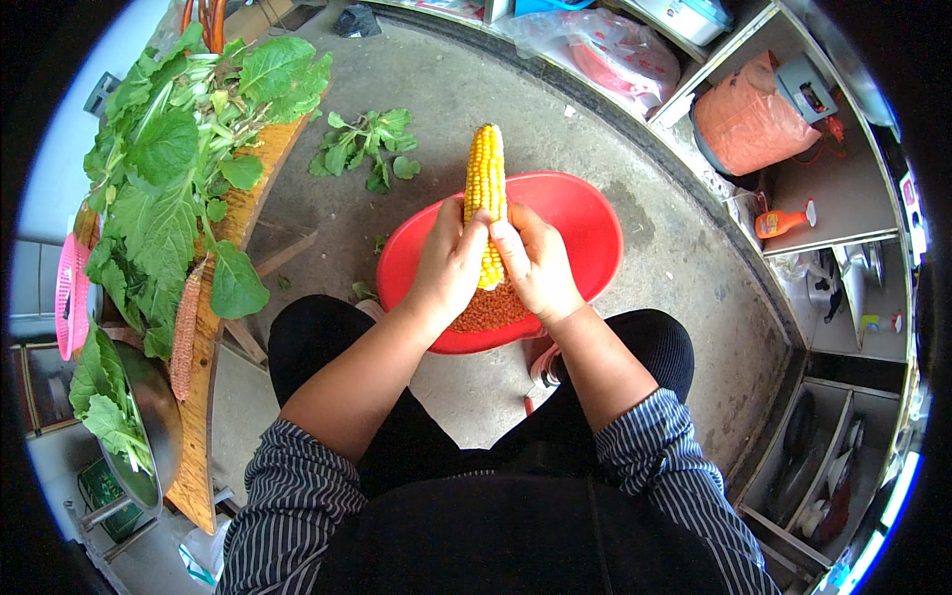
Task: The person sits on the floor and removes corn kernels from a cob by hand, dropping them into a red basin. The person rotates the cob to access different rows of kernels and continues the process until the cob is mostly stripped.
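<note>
Between my two hands I hold an ear of yellow corn (pixel 487 175), its narrower end pointing away from me. My left hand (pixel 448 264) grips it from the left and my right hand (pixel 541 260) from the right. Both thumbs press against the kernels near the lower half, almost side by side. Under the hands a red plastic basin (pixel 576 208) rests low between my knees, and loose orange kernels (pixel 487 312) lie in it. My fingers behind the ear are mostly hidden.
Left of me, a wooden table (pixel 199 439) bears leafy greens (pixel 167 149), a bare corncob (pixel 186 335) and a metal bowl (pixel 160 409). More greens (pixel 372 145) lie on the concrete floor. Along the right, open shelves hold a gas cylinder (pixel 758 115) and an orange spray bottle (pixel 782 221).
</note>
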The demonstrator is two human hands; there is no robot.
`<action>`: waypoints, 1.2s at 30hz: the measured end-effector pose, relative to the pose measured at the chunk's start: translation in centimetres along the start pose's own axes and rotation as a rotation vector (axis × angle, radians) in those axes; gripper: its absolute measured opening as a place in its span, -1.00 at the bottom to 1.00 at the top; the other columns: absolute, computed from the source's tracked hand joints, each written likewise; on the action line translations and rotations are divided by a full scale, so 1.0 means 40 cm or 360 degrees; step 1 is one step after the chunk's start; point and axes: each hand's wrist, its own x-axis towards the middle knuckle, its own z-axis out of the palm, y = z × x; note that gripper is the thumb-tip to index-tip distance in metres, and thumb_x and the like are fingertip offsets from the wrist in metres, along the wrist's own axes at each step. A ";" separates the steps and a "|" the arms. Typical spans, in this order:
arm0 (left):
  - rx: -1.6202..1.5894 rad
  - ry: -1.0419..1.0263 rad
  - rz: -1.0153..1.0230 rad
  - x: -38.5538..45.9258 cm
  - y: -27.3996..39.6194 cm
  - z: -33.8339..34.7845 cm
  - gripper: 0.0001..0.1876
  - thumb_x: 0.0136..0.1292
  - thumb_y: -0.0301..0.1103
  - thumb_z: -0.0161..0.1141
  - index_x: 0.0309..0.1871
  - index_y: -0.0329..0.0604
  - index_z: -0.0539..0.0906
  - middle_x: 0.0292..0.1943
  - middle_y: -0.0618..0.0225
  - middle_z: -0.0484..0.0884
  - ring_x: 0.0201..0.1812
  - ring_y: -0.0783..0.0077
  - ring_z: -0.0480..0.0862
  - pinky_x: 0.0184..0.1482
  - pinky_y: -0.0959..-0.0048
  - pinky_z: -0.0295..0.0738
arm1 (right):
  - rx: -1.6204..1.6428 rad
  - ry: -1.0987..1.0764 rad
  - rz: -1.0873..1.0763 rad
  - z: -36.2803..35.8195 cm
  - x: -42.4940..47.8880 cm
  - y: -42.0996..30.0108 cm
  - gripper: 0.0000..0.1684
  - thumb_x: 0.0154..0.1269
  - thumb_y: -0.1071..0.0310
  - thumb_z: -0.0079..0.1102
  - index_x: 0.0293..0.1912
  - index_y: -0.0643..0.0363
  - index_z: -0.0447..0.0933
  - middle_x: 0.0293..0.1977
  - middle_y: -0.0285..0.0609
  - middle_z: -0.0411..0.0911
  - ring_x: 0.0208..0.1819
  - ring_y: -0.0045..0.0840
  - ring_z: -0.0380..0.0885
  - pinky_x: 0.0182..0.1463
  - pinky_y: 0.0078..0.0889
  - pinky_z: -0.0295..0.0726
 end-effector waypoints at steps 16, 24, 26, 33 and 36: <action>-0.0252 -0.0122 0.0015 0.000 0.011 0.002 -0.61 0.46 -0.09 -0.22 -0.05 -0.27 0.43 -0.30 0.35 0.49 -0.31 0.59 0.49 -0.26 0.55 0.43 | -0.0412 -0.0025 -0.0201 -0.015 0.000 -0.019 -0.65 0.31 0.12 -0.01 -0.39 0.23 0.41 -0.53 0.09 0.48 -0.44 -0.03 0.50 -0.35 -0.09 0.47; -0.0242 -0.0086 0.0017 -0.001 0.005 0.007 -0.61 0.46 -0.07 -0.23 -0.15 -0.26 0.43 -0.40 0.39 0.47 -0.40 0.62 0.47 -0.36 0.56 0.41 | -0.0651 -0.0071 -0.0243 -0.019 -0.001 -0.024 -0.70 0.35 0.19 -0.12 -0.35 0.23 0.39 -0.49 0.10 0.47 -0.42 -0.01 0.49 -0.31 -0.05 0.46; -0.0248 -0.0093 -0.0019 -0.004 0.003 0.006 -0.61 0.46 -0.07 -0.23 -0.15 -0.26 0.43 -0.40 0.40 0.47 -0.40 0.62 0.47 -0.36 0.56 0.41 | -0.0687 -0.0128 -0.0191 -0.021 -0.004 -0.026 -0.69 0.37 0.21 -0.17 -0.32 0.26 0.40 -0.47 0.12 0.44 -0.38 0.03 0.45 -0.28 -0.05 0.43; -0.0310 -0.0132 -0.0064 -0.008 -0.005 0.004 -0.58 0.47 -0.06 -0.25 -0.03 -0.26 0.44 -0.26 0.40 0.48 -0.26 0.62 0.47 -0.16 0.58 0.40 | -0.0681 -0.0026 -0.0311 -0.019 -0.007 -0.012 -0.75 0.35 0.29 -0.15 -0.33 0.25 0.40 -0.48 0.10 0.44 -0.40 0.02 0.45 -0.30 -0.05 0.43; -0.0394 -0.0118 -0.0046 -0.006 -0.004 0.004 -0.58 0.47 -0.06 -0.25 -0.02 -0.26 0.44 -0.28 0.40 0.48 -0.27 0.62 0.48 -0.18 0.58 0.41 | -0.0610 -0.0010 -0.0300 -0.013 -0.006 -0.014 -0.75 0.36 0.30 -0.16 -0.33 0.27 0.39 -0.48 0.11 0.44 -0.40 0.02 0.44 -0.30 -0.08 0.43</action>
